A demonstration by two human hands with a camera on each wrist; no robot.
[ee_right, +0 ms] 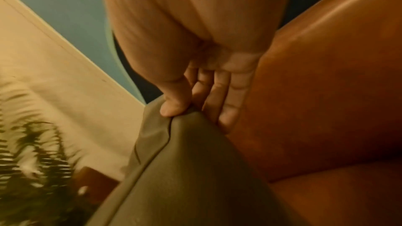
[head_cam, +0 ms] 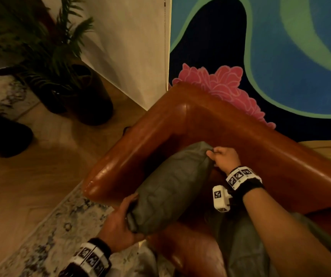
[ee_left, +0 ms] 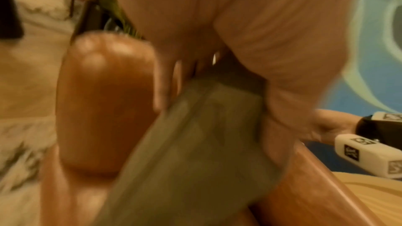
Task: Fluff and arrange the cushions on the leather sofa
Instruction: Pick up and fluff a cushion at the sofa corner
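Observation:
A grey-green cushion [head_cam: 170, 186] leans in the corner of the brown leather sofa [head_cam: 180, 120], against the armrest [ee_left: 102, 102]. My left hand [head_cam: 120, 220] grips the cushion's near lower corner [ee_left: 195, 143]. Thumb and fingers of my right hand [head_cam: 220, 156] pinch its far top corner [ee_right: 185, 121] next to the backrest [ee_right: 326, 92]. A second grey-green cushion [head_cam: 246, 242] lies on the seat under my right forearm, partly hidden.
A potted palm [head_cam: 46, 56] in a dark pot stands on the wooden floor left of the armrest. A patterned rug [head_cam: 56, 236] lies in front of the sofa. A painted wall [head_cam: 280, 56] is right behind the backrest.

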